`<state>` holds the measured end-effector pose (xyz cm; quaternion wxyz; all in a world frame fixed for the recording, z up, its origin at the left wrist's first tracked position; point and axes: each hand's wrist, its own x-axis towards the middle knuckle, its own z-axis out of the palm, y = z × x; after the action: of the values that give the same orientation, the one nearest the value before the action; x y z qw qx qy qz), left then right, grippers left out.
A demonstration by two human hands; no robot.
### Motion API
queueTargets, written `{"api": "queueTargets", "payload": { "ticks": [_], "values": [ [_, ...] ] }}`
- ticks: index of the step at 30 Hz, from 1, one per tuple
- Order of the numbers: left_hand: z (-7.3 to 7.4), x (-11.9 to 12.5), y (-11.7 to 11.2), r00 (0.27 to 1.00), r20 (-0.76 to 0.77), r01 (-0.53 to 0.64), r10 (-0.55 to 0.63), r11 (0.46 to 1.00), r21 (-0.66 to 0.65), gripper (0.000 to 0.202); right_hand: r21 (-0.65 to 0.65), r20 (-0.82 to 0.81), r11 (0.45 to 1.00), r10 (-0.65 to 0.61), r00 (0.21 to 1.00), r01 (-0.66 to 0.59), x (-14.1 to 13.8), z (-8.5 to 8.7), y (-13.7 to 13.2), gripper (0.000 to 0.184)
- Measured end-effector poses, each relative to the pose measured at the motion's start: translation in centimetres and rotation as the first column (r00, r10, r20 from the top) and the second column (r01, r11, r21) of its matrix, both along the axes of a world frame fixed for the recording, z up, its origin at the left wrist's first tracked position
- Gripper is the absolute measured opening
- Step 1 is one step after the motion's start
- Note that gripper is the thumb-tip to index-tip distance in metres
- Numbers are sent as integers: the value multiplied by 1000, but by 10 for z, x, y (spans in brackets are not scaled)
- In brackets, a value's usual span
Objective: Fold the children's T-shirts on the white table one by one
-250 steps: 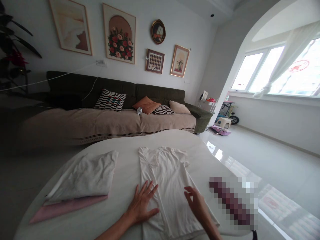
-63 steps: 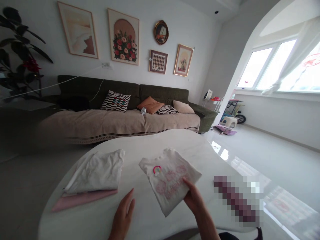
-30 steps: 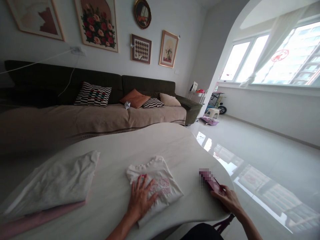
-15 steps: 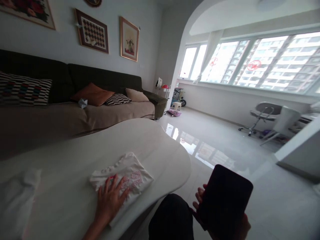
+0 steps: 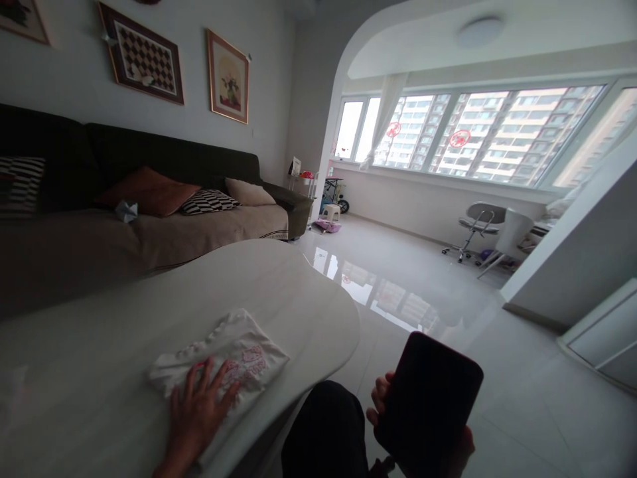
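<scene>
A white garment (image 5: 251, 348) with a pink print, folded into a flat bundle, lies on the pale table (image 5: 279, 279). Fingers spread, my left hand (image 5: 199, 405) rests flat on its near left part. Off the table's right side, my right hand (image 5: 381, 398) grips a dark, flat, round-cornered device that looks like a tablet (image 5: 430, 398). Its fingers wrap round the left edge, and part of the hand shows at the lower right edge. The face turned to me is black. My dark-clothed knee (image 5: 326, 431) is between the two hands.
A dark sofa (image 5: 174, 156) with a beige cover and several cushions runs behind the table. Crumpled white cloth (image 5: 12, 398) shows at the left edge. Across the glossy floor (image 5: 398, 259) stand a swivel chair (image 5: 475, 226) and a small stool (image 5: 332, 212). A wall end juts in at right.
The view has turned to the right, so the room, table and hands sit further left in the picture. My left hand stays on the garment; my right hand keeps its hold on the tablet.
</scene>
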<state>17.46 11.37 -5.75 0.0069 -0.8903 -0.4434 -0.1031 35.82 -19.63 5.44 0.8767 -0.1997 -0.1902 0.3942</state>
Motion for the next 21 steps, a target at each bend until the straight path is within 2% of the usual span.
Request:
{"api": "queueTargets", "payload": {
  "ticks": [9,12,15,17,19,20,21],
  "values": [
    [6,-3,-5,999,39,20,-18,998,-63,56,-213,-138,977,-56,989,25,-6,15,2,84],
    [7,-4,-6,998,55,26,-22,997,-71,56,-297,-135,954,-88,987,45,-4,10,3,87],
    [8,-4,-8,998,68,19,-12,995,-100,55,-379,-106,917,-173,979,121,12,-10,4,94],
    [9,-5,-8,996,87,20,-10,993,-117,55,-483,-78,861,-226,971,161,34,-31,8,91],
    [9,-6,-10,994,113,24,-9,991,-134,56,-600,-34,785,-217,976,154,63,-53,16,80],
    [9,-7,-10,992,125,26,-8,989,-147,57,-629,-8,764,-187,982,141,77,-63,21,74],
    [10,-8,-11,991,137,28,-6,986,-163,58,-623,18,772,-145,989,125,90,-72,26,68]
  ]
}}
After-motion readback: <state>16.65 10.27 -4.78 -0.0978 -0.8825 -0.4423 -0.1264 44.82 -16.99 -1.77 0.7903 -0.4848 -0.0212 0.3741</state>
